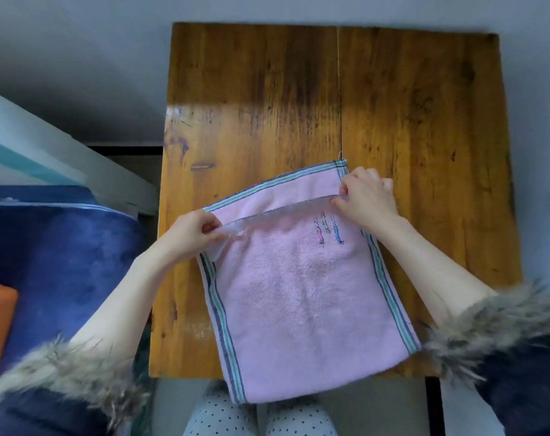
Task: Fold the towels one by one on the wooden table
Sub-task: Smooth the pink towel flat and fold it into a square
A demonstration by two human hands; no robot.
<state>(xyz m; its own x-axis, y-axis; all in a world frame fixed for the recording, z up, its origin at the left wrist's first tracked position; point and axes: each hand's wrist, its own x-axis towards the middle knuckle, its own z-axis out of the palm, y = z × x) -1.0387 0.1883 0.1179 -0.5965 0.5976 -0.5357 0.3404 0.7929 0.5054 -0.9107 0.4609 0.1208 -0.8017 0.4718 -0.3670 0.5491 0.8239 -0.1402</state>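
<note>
Head view: I see the pink towel (298,294) lying on the wooden tabletop (298,99), near edge overhanging. The left hand (193,229) grip pinches the folded edge's left corner; the right hand (366,198) grip pinches its right corner.

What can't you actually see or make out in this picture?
- Head view: the pink towel hangs over the wooden table's near edge, hiding it there.
- The left hand and right hand cover the edge they pinch.
- The towel's small embroidery is too small to identify.
</note>
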